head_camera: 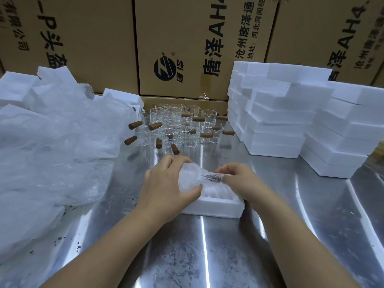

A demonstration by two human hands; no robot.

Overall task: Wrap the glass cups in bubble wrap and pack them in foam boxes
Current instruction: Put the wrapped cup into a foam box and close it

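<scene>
While you held the bubble-wrapped cup (192, 176) over the open foam box (220, 207), both hands were clamped on it. Your left hand (166, 183) was curled round the wrapped body, thumb underneath. Your right hand (239, 179) pinched the wrap at the brown handle end. The box sat mid-table (207, 256), directly under your hands; I couldn't tell whether the cup touched it. The unwrapped glass cups (176, 125), brown handles sticking out at all angles, stood clustered toward the far edge, behind your hands. A loose bubble wrap heap (52, 142) covered the left edge. The stacked foam boxes (291, 121) lined the right edge up to the far right corner. Printed cardboard cartons (187, 38) stood along the far edge behind everything.
</scene>
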